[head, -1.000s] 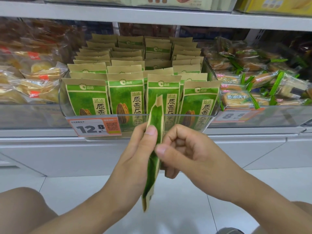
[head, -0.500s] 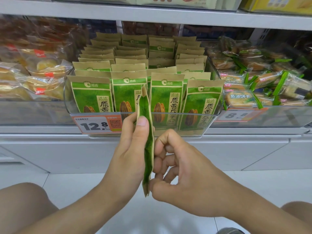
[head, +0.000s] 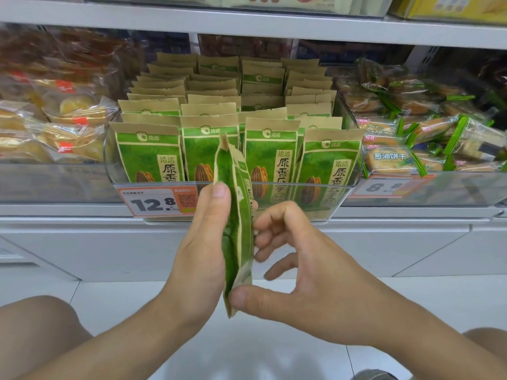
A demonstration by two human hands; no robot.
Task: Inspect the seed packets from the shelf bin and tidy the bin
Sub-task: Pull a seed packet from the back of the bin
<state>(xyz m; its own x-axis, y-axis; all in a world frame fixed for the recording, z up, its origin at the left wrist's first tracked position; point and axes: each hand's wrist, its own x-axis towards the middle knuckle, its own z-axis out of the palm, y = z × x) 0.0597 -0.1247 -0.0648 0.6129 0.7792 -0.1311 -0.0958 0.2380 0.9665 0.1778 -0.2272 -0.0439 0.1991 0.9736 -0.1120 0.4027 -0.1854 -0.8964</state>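
One green and tan seed packet (head: 235,220) stands edge-on to me in front of the shelf. My left hand (head: 201,248) grips its left side, thumb up along the face. My right hand (head: 296,267) holds it from the right, its thumb pressed on the packet's bottom corner and its fingers curled loosely by the right edge. Behind, the clear shelf bin (head: 274,200) holds several rows of identical seed packets (head: 149,157) standing upright.
An orange price tag reading 12.8 (head: 157,202) hangs on the bin's front. Clear bags of pastries (head: 63,124) fill the bin to the left, green-wrapped biscuits (head: 411,138) the bin to the right. Another shelf (head: 247,28) runs above. White floor tiles lie below, my knees at both sides.
The packet has risen a little and turned slightly, showing a sliver of its printed face. My right hand slid down; its thumb now presses the bottom corner and its fingers have loosened.
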